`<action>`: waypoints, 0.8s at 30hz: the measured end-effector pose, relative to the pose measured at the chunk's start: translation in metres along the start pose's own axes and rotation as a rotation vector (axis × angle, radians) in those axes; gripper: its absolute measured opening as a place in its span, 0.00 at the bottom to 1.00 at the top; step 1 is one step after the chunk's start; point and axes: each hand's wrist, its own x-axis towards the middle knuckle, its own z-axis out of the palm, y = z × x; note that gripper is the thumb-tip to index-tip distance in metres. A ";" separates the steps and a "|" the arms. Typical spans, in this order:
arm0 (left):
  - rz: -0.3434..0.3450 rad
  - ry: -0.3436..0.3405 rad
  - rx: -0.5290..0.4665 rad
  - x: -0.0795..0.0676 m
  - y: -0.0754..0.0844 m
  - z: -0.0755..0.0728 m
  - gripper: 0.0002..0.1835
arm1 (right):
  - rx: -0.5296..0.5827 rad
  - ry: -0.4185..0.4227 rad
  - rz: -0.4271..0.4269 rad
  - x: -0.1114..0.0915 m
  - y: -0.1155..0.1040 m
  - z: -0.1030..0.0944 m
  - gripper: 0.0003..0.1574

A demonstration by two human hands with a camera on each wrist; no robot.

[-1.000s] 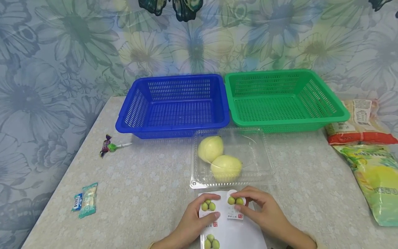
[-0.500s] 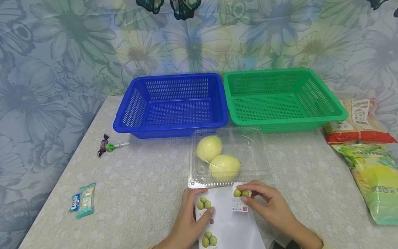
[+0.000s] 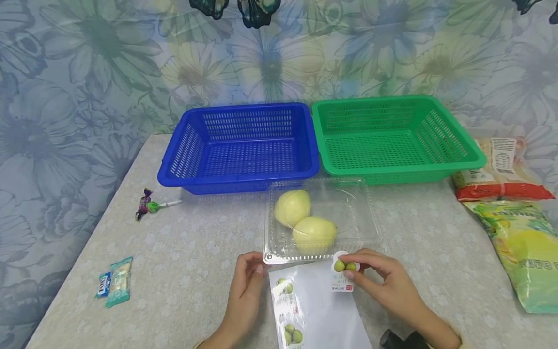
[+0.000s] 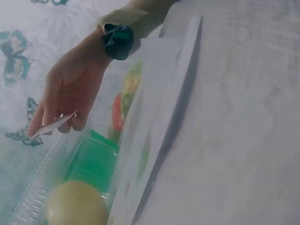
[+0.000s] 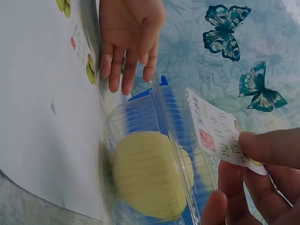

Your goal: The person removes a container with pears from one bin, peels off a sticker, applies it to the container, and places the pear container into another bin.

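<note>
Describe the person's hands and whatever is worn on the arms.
The left hand and right hand are bare, without gloves. A dark, chunky device is worn at the right wrist, next to a pale yellowish sleeve cuff.

I pinched a small white paper label with green fruit printed on it (image 3: pixel 343 282) between the thumb and fingers of my right hand (image 3: pixel 388 281), above the far right part of a flat white printed sheet (image 3: pixel 322 305). My left hand (image 3: pixel 243 286) was at the near left corner of a clear plastic lidded box (image 3: pixel 355 208); I could not tell whether it touched. Two pale yellow rounded fruits (image 3: pixel 315 233) lay inside, on the box's left. Behind it, a blue rectangular perforated plastic basket (image 3: pixel 253 184) stood left of a green rectangular perforated plastic basket (image 3: pixel 401 172).
</note>
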 end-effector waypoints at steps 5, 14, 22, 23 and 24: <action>0.118 0.006 0.004 0.006 0.004 -0.006 0.13 | -0.021 -0.002 -0.006 0.001 -0.001 -0.003 0.19; 0.249 -0.066 0.167 0.031 0.015 -0.009 0.28 | -0.072 0.009 -0.046 0.014 -0.007 -0.020 0.19; 0.255 -0.063 0.231 0.050 0.019 -0.003 0.29 | -0.095 0.057 -0.056 0.055 -0.017 -0.031 0.17; 0.246 -0.065 0.230 0.050 0.019 -0.003 0.29 | -0.111 0.057 -0.031 0.062 -0.018 -0.032 0.16; 0.238 -0.069 0.227 0.051 0.018 -0.002 0.29 | -0.123 0.052 -0.006 0.068 -0.018 -0.033 0.16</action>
